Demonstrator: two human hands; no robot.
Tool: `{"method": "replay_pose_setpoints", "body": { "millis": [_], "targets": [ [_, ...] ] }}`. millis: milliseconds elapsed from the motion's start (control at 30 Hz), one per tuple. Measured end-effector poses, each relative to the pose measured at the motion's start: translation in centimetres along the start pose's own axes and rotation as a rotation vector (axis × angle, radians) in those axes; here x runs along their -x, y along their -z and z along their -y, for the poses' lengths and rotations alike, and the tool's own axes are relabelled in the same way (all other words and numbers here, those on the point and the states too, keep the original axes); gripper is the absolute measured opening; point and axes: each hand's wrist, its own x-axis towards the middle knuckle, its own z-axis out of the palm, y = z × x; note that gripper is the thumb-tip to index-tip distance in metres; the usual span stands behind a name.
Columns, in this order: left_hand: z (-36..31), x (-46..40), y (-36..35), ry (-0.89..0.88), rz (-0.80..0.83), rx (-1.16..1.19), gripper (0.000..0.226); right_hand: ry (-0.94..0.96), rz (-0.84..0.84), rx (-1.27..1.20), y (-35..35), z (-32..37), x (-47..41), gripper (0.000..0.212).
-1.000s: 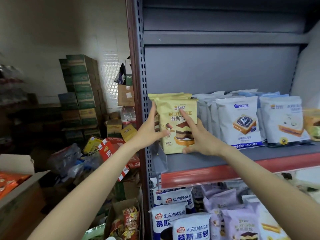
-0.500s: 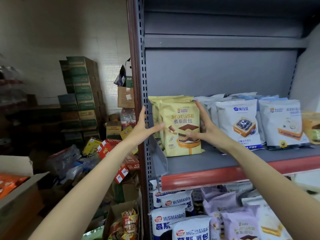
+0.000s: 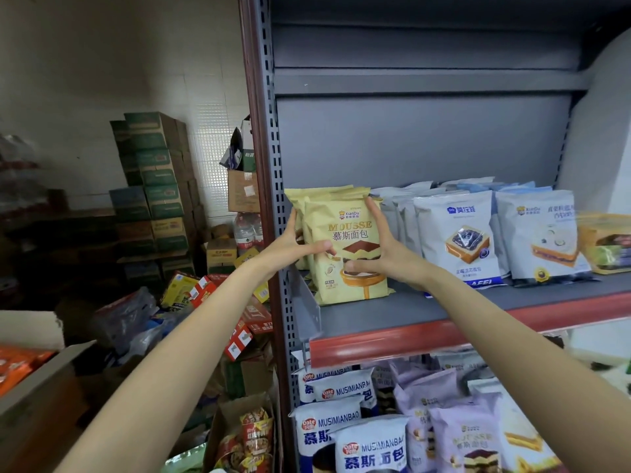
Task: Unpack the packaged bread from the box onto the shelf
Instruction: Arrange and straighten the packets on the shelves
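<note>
on shelf [image 3: 444, 307], left hand [image 3: 285, 249], right hand [image 3: 389, 254] hold yellow bread pack [image 3: 348, 240].

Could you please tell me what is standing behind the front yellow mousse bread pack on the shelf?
Behind the front yellow pack, held by the left hand and right hand, stand more yellow packs; only their tops and left edges show, so their count is hidden.

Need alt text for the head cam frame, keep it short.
Both hands, left hand and right hand, hold a yellow mousse bread pack upright at the left end of a grey shelf, beside white bread packs.
</note>
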Motion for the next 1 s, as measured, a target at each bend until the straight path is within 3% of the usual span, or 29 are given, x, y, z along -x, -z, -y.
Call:
{"method": "replay_pose_setpoints", "body": {
  "millis": [133, 233, 333, 433, 533, 733, 1000],
  "targets": [
    [-0.3, 1.0, -0.6, -0.013, -0.064, -0.024, 0.123, -0.001, -0.180, -0.170, 0.1, 0.5, 0.6, 0.099],
    [-0.3, 1.6, -1.3, -0.115, -0.180, -0.076, 0.119, -0.035, -0.256, -0.232, 0.9, 0.9, 1.0, 0.092],
    [-0.6, 2.0, -1.9, -0.243, -0.197, -0.134, 0.126, -0.121, -0.196, -0.177, 1.9, 0.6, 0.7, 0.100],
    [-0.9, 2.1, -2.3, -0.255, -0.141, -0.215, 0.129, -0.183, -0.163, -0.167, 2.2, 0.7, -0.1, 0.107],
    [-1.1, 2.0, -2.5, -0.254, -0.162, -0.279, 0.133, -0.148, -0.139, -0.211, 2.2, 0.6, -1.1, 0.107],
    [-0.3, 1.3, -2.5, -0.254, -0.190, -0.324, 0.132, -0.088, -0.062, -0.274, 1.7, 0.1, -3.3, 0.129],
    [-0.1, 0.9, -2.4, -0.288, -0.169, -0.264, 0.131, -0.072, 0.004, -0.354, 1.6, -1.0, -4.8, 0.119]
  ]
}}
